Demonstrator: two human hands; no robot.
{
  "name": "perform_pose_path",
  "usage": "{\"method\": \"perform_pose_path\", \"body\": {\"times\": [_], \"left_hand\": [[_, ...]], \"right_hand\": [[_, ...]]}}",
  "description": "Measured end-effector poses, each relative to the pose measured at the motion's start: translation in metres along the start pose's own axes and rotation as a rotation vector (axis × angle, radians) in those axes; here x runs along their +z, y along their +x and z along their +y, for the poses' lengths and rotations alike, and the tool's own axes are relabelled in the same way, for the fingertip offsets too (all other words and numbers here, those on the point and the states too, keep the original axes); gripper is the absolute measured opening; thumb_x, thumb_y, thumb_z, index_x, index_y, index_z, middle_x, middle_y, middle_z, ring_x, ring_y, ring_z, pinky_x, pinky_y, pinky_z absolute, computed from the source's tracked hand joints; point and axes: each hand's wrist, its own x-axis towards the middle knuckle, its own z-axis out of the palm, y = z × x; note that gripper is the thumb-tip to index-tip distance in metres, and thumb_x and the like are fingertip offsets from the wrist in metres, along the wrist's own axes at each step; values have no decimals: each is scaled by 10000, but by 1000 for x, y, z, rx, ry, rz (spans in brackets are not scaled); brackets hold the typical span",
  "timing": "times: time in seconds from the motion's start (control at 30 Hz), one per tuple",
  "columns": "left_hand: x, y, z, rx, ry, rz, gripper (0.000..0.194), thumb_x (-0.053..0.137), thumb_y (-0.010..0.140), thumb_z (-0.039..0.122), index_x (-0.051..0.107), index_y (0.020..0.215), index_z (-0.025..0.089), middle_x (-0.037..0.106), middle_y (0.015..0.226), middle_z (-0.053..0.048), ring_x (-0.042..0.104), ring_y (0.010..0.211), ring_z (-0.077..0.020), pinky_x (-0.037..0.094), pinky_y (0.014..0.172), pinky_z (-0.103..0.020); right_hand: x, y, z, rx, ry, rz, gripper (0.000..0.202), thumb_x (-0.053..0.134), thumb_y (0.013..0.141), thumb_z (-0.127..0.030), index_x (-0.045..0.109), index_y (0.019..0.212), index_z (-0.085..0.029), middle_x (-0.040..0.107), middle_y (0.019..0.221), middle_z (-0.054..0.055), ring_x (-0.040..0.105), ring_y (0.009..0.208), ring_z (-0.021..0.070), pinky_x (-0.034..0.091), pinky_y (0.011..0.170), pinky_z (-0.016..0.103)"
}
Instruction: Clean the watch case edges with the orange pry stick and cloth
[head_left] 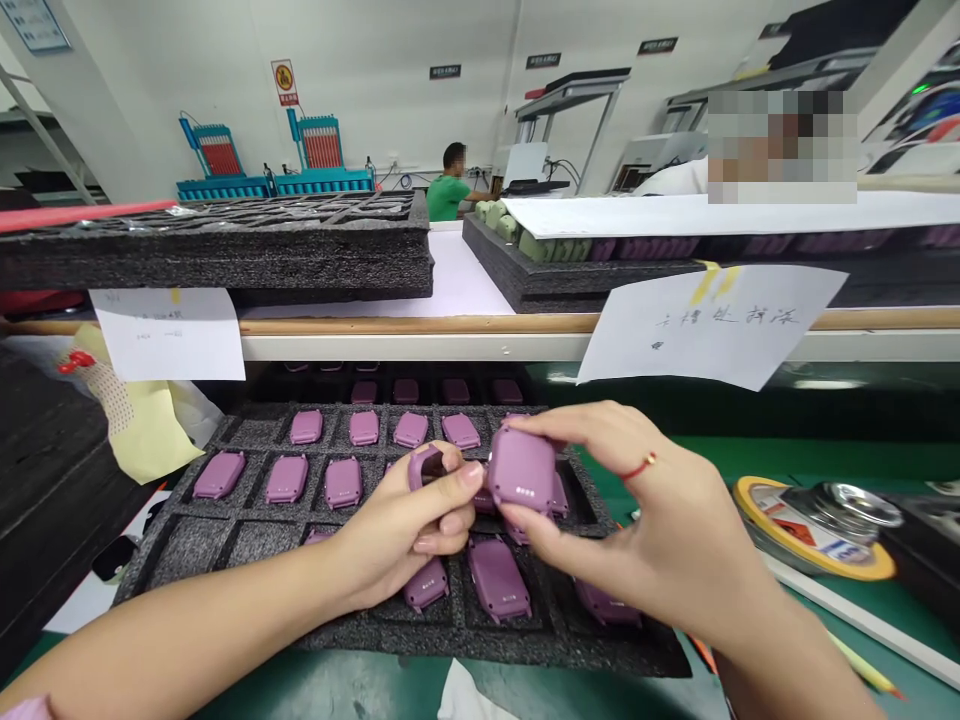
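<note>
My right hand (660, 505) pinches a case (523, 468) between thumb and fingers at the picture's centre, while my left hand (405, 525) grips a purple piece (415, 468) just left, over a black tray (262, 541), lower middle.

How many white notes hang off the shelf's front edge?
2: the left note hangs below the black foam trays; the right note hangs above the right hand in the picture. Neither seems hidden.
</note>
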Motion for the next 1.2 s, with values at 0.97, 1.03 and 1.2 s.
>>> {"method": "perform_pose_path", "body": {"times": [0.97, 1.03, 1.2], "left_hand": [[-2, -2, -3, -21, -16, -171, 455, 754, 805, 577, 710, 804, 124, 588, 682, -13, 396, 484, -36, 256, 435, -146], [-1, -3, -2, -29, 6, -202, 476, 734, 811, 599, 737, 852, 125, 624, 713, -35, 399, 460, -32, 252, 431, -161], [-2, -4, -1, -40, 24, -216, 500, 724, 812, 614, 769, 929, 130, 678, 773, -64, 413, 444, -29, 259, 435, -174]], "right_hand": [[20, -1, -13, -108, 345, 175, 157, 720, 861, -93, 667, 925, -227, 765, 963, 35, 722, 913, 194, 565, 813, 351], [22, -4, -15, -63, 365, 369, 201, 720, 856, -66, 678, 936, -246, 753, 842, 15, 730, 817, 195, 587, 711, 348], [23, -10, -17, 10, 415, 556, 240, 719, 863, -85, 692, 1009, -274, 734, 867, 24, 731, 836, 221, 619, 719, 389]]}}
